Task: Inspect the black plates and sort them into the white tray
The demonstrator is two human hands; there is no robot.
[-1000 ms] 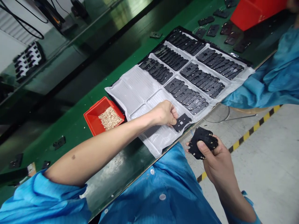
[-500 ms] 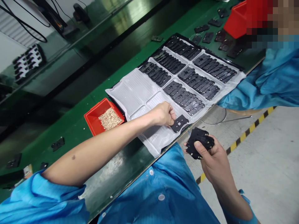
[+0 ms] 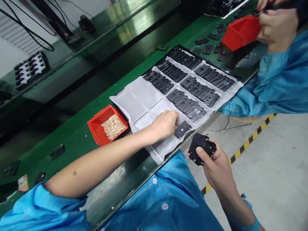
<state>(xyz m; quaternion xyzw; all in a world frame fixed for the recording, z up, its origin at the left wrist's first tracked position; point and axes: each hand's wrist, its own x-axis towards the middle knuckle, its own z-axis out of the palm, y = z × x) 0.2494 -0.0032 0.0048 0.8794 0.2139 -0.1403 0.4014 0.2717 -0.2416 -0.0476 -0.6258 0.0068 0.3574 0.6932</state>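
My left hand (image 3: 167, 124) is closed over the near part of the white-lined tray (image 3: 157, 158). Its fingertips are hidden at the left edge of a single flat black plate (image 3: 183, 129) with small square holes; whether they grip it does not show. Past the table edge, my right hand (image 3: 218, 165) holds a stack of black plates (image 3: 201, 149), thumb on top and fingers beneath. Overlapping rows of black plates (image 3: 186, 104) fill the tray's far and right compartments. The left compartments show bare white lining.
A red bin (image 3: 96, 132) of small tan pieces touches the tray's left side. Loose black plates (image 3: 57, 152) lie on the green table. At upper right, another person's hands (image 3: 278, 29) work beside a second red bin (image 3: 240, 32). A striped line crosses the floor.
The camera view has shifted slightly. My left hand sits a little lower beside the single plate, its fingers more hidden. The other person's hands now show. My right hand still holds its stack.
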